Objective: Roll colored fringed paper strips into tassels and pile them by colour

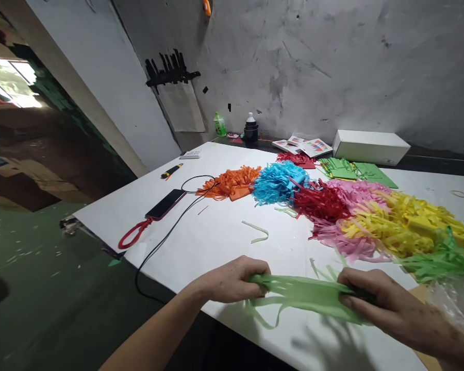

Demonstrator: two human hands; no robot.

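A light green tissue-paper piece [305,293] with cut strips is stretched between my two hands above the white table [201,242]. My left hand [237,280] is closed on its left end, where loose strips hang down. Its right end is gripped by my right hand [382,301], thumb over fingers. Beyond my hands lie fringed paper bundles: orange [235,183], blue [280,181], dark red [320,201], pink [359,193], yellow [417,221] and green [444,257]. A loose pale green strip [260,234] rests on the table.
A phone [166,204] with a red strap, a black cable [158,247] and a cutter [171,171] lie at the left. Folded green paper [375,174], printed cards [315,147], a white box [371,146] and bottles [251,129] are near the wall. Clear plastic [456,304] sits right.
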